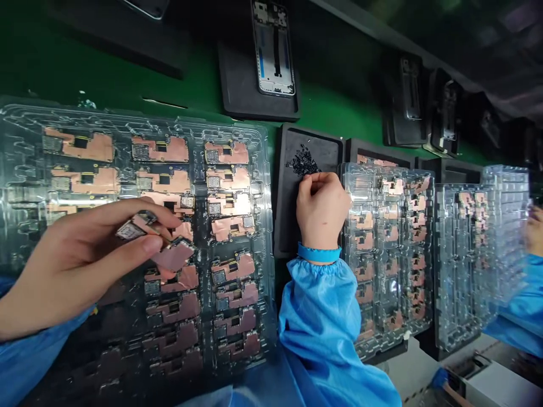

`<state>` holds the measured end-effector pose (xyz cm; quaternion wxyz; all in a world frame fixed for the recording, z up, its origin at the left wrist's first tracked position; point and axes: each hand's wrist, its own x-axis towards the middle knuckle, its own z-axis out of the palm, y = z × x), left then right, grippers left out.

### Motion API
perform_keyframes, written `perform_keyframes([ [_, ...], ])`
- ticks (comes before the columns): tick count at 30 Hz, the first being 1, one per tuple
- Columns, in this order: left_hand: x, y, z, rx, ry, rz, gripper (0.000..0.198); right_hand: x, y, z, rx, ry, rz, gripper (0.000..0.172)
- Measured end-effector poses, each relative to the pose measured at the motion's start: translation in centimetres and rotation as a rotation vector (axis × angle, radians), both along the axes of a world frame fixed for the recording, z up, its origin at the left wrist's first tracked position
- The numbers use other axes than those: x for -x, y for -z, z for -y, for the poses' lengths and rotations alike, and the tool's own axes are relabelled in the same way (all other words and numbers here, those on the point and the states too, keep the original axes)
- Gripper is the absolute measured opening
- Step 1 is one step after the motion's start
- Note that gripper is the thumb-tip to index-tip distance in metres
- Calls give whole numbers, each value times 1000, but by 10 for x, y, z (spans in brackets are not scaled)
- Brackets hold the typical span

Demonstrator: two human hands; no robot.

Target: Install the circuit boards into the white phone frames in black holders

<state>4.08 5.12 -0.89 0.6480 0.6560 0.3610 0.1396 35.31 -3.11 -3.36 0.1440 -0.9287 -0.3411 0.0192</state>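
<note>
My left hand is closed on a phone circuit board with copper-coloured foil, pinched between thumb and fingers. It hovers over a clear plastic tray where rows of similar boards lie. To the right, my right hand, in a blue sleeve and wristband, has its fingertips pinched together at the near edge of a pile of tiny black parts. These parts sit in a shallow black tray. Whatever is between those fingertips is hidden or too small to make out.
Behind stands a phone frame on a black foam tray. A thin metal tool lies on the green mat. More clear trays with boards extend rightward. At the far right is another person's hand, blurred.
</note>
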Motion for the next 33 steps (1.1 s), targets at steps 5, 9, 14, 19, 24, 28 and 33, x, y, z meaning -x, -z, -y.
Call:
perform_keyframes([
  [5, -9, 0, 0, -139, -8, -33, 20, 7, -1, -5, 32, -7, 14, 7],
  [9, -4, 1, 1, -175, -17, -49, 21, -4, 3, -2, 4, -69, -11, 8],
  [14, -7, -1, 2, -138, 1, -21, 23, 2, -10, 14, -143, -242, -186, 7],
  [19, -16, -8, 6, -13, -20, 26, 32, 58, -30, 27, -269, -579, -950, 13],
  [24, -18, -7, 6, 124, -36, 36, 34, 89, -32, 27, -175, -606, -1250, 13],
  [28, -17, -6, 6, 129, -26, 55, 36, 92, -30, 26, -166, -618, -1313, 15],
  [33, -17, -5, 5, 127, 8, 50, 38, 95, -30, 27, -151, -621, -1259, 13],
])
